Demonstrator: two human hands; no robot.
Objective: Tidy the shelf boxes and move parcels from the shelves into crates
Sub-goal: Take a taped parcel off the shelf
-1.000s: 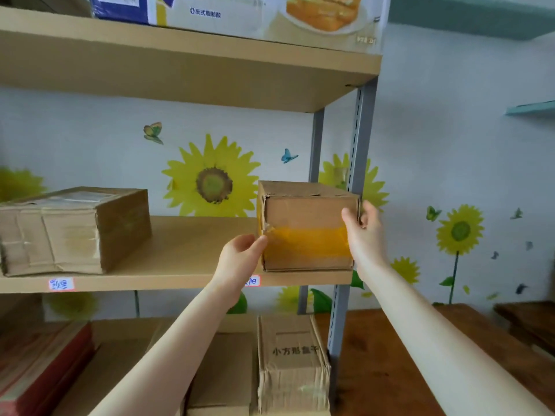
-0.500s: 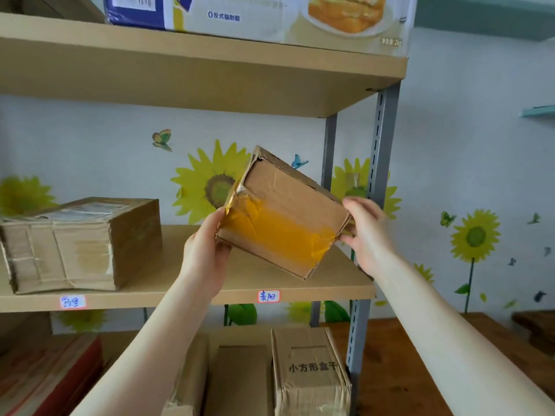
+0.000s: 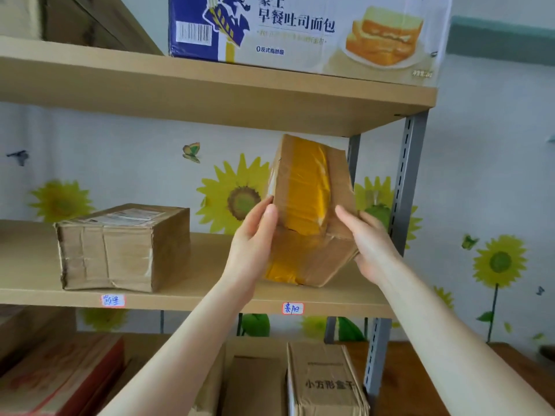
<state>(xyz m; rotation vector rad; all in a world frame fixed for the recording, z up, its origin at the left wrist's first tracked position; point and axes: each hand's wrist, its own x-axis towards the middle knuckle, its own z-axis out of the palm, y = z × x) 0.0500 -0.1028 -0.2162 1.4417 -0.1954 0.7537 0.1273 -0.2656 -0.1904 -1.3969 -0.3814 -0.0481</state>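
Note:
A small cardboard parcel point(image 3: 309, 211) wrapped in yellow tape stands on end, tilted, above the right part of the middle shelf point(image 3: 195, 298). My left hand point(image 3: 252, 244) holds its left side with the thumb on the front face. Fingers of my right hand point(image 3: 366, 241) curl round its lower right corner. Whether the parcel's bottom edge touches the shelf board cannot be told. A larger taped cardboard box point(image 3: 123, 247) sits on the same shelf to the left, apart from the parcel.
A printed bread carton point(image 3: 300, 34) sits on the top shelf. Below lie several brown boxes point(image 3: 324, 382) and a red-edged box point(image 3: 63, 376). A grey steel upright point(image 3: 405, 181) stands just right of the parcel. A wooden surface point(image 3: 420, 379) lies at lower right.
The parcel was lifted off the shelf and turned from flat to standing on end, yellow tape facing me. Both hands shifted their hold with it. The view moved closer.

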